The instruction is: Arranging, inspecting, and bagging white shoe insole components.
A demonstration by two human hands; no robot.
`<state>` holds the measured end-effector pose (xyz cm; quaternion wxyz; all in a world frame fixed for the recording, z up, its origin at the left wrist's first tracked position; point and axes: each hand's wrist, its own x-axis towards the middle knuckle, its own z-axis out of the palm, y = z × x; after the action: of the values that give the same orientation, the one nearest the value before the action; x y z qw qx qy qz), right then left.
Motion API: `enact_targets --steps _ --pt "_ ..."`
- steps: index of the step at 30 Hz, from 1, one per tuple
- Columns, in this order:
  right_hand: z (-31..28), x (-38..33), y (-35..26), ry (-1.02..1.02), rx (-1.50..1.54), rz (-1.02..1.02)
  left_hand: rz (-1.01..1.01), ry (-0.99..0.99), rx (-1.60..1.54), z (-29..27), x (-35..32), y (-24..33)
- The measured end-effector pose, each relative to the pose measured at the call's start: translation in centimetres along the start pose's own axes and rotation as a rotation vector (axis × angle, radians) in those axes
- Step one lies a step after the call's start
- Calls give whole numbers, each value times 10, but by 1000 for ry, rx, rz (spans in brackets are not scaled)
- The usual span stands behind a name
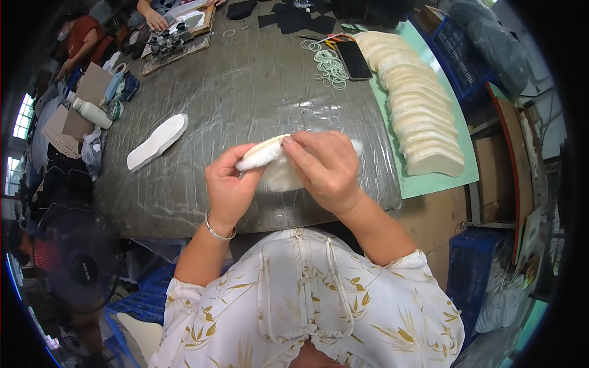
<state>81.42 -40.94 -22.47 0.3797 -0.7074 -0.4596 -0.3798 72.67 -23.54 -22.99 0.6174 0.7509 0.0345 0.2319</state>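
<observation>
Over the near part of the table, both hands pinch a cream piece with white fluffy pile [283, 176], which looks like a fleece shoe lining. My left hand [230, 186] grips its left end between thumb and fingers, the pile bulging under the pale edge. At the upper edge, the thumb and fingertips of my right hand [327, 173] are closed on it; this hand covers much of the right part. More white fluff shows just past the right knuckles. A white insole [158, 142] lies apart on the table, to the left of my left hand.
On a green board [423, 190] at the right lies an overlapping row of cream pieces [423, 110]. A phone [354, 61], pale green rubber bands [331, 69] and a plastic-covered tabletop [245, 86] are ahead. At far left stand a white bottle [92, 113] and a fan [76, 264]. A co-worker's hand [156, 21] is at the far edge.
</observation>
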Motion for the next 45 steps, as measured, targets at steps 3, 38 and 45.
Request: enact_targets --steps 3,38,45 --pt "2 -1 0 -1 22 67 11 14 -65 5 0 -2" --pt "6 7 15 -99 140 240 -27 128 -106 17 -6 -20" --pt "16 -4 15 -40 45 -6 -71 184 -72 21 -5 -24"
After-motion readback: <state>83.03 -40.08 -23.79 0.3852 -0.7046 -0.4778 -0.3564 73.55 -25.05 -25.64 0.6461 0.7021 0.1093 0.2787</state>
